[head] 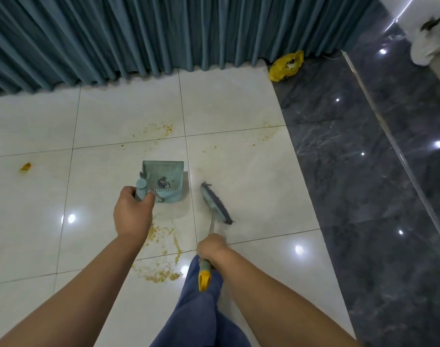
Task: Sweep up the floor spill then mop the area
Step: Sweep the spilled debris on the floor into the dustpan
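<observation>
Progress stands at the sweeping stage, and judging by the floor it is only partly done. Left hand [132,214] grips the handle of the dustpan [164,171], fingers and thumb curled tightly round it. The pan extends just beyond those fingers, over the white tile floor [239,108]; whether it rests on the tile or hangs just above it cannot be told. A small dark clump of debris [162,182] sits inside the pan, so some collection appears complete. Right hand [210,247] is clamped round the shaft of the brush [215,204]; the fingers wrap under the shaft and are mostly hidden. The brush head lies ahead of them, just beside the pan but apart from it. The spill [161,270], orange-yellow crumbs and smears, is outstanding in several places. The largest patch lies behind the left-hand fingers, toward the person, between the two forearms. A second patch [159,127] lies well beyond the pan. A third patch [266,134] lies far ahead of the right-hand fingers, near the dark tile. One lone blob [26,167] lies well outboard of the left-hand fingers. Mopping appears not yet started; no mop shows in view.
</observation>
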A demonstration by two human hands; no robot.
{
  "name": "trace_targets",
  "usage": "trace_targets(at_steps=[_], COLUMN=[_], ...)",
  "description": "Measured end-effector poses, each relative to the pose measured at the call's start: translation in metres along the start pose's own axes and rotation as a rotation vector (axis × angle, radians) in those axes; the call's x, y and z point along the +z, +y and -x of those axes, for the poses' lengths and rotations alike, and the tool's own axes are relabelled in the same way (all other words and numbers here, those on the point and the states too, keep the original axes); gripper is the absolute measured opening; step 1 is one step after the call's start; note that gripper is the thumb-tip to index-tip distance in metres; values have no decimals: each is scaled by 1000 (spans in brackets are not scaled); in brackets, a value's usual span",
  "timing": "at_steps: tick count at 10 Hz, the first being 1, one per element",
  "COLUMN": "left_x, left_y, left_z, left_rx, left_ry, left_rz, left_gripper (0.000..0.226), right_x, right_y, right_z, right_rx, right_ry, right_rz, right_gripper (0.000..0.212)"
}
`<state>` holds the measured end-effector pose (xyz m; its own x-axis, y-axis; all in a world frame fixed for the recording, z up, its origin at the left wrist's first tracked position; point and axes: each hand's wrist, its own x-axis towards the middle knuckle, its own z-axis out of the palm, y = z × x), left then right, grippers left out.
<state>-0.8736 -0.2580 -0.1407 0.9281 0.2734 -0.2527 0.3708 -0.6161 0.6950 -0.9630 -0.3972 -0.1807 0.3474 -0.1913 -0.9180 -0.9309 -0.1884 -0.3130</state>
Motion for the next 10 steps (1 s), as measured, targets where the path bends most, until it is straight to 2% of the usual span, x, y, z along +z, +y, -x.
trace_targets(at_steps=[1,2,4,6,7,8,9,10], left_x=[4,10,35,65,76,87,96,102], left_y=[4,11,34,56,68,81,95,108], left_z=[-2,-4,-16,-39,-55,-74,-92,-108], left_rx=[-18,-18,-20,-25,-29,-41,-56,-61], left_ry=[-3,-9,-33,-60,-68,-70,-64,-52], left_rz=[21,30,59,73,73,80,80,75], left_gripper=[19,21,17,16,16,15,15,16], right_x=[-2,-10,-69,-158,-198,-224,-233,-228], right_y=[0,-6,-30,-52,-64,-78,-93,-114], right_z=[5,2,-18,-52,-67,-86,-104,-110], right_rx=[-9,25,23,47,46,66,75,66], right_ry=[15,51,154,282,219,215,212,129], right_rz=[58,109,36,72,95,32,-80,-40], right_gripper=[22,15,35,30,15,25,4,22])
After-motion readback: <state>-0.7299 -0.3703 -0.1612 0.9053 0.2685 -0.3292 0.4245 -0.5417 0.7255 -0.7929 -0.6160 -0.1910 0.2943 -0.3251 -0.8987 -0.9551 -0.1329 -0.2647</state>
